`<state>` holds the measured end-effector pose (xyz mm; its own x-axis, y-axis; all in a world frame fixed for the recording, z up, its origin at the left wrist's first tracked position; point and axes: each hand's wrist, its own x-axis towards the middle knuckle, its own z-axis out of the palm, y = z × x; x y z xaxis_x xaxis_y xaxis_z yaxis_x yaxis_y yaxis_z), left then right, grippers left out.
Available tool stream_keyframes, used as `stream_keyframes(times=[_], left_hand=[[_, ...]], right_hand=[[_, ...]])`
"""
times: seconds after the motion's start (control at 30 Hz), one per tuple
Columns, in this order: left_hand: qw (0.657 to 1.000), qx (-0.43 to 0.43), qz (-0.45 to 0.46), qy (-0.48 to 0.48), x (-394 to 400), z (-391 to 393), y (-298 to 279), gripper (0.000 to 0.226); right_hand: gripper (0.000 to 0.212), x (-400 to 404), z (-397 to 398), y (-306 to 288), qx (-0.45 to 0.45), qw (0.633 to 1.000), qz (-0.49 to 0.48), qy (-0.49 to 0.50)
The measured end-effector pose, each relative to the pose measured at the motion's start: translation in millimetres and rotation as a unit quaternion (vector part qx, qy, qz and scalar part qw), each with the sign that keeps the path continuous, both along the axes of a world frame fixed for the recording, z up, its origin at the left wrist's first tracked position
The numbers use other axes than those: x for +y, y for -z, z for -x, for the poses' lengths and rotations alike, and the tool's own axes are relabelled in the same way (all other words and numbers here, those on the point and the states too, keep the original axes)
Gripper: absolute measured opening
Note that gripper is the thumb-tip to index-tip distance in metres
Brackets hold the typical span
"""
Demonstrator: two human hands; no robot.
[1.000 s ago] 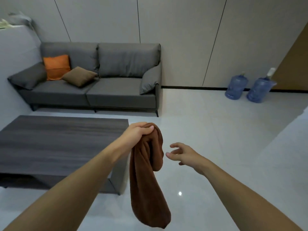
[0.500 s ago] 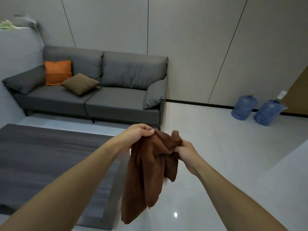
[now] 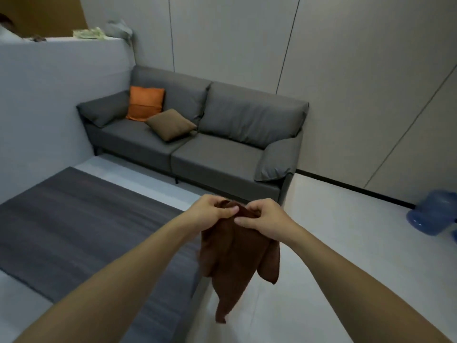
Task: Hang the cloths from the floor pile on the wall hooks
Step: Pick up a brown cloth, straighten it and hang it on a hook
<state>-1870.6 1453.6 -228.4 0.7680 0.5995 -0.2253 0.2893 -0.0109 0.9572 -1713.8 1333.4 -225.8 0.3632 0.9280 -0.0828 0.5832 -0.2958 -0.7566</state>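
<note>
A brown cloth [image 3: 235,258] hangs in front of me, bunched at its top edge. My left hand [image 3: 212,212] pinches the top edge on the left. My right hand [image 3: 264,217] pinches it right beside, the two hands almost touching. The rest of the cloth droops down to a point above the floor. No wall hooks and no floor pile are in view.
A dark wooden coffee table [image 3: 74,231] stands low at the left, its corner under the cloth. A grey sofa [image 3: 197,144] with an orange cushion [image 3: 144,102] sits against the wall ahead. A grey partition [image 3: 49,107] rises at left. Blue water jugs [image 3: 430,216] stand at right.
My right hand came in and took hold of the cloth's top beside my left hand. The view has swung left, so the sofa and jugs sit further right.
</note>
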Motion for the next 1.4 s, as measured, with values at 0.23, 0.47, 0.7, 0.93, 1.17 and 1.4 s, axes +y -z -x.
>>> stream_keyframes(times=[0.23,0.47,0.7,0.93,1.17,1.4], left_hand=[[0.984,-0.039,0.047,-0.165,58.1,24.2,-11.0,0.020],[0.948,0.026,0.032,-0.315,111.9,57.3,4.9,0.027],[0.881,0.020,0.034,-0.472,122.5,91.1,16.4,0.010],[0.804,-0.094,0.052,-0.585,130.2,119.1,11.2,0.018],[0.760,-0.127,0.028,-0.637,185.0,171.1,-12.0,0.021],[0.727,-0.125,-0.005,-0.675,275.9,242.0,-47.5,0.025]], right_hand=[[0.015,81.3,-35.9,39.3,-0.093,0.978,0.134,-0.126],[0.009,158.6,-114.7,57.9,-0.133,0.961,0.159,-0.182],[0.011,221.5,-163.2,42.7,0.148,0.971,0.076,-0.172],[0.047,291.8,-136.4,16.7,0.376,0.908,0.027,-0.184],[0.024,405.2,-60.7,-15.6,0.433,0.879,-0.005,-0.198],[0.031,531.0,36.0,-44.1,0.414,0.884,-0.021,-0.215]])
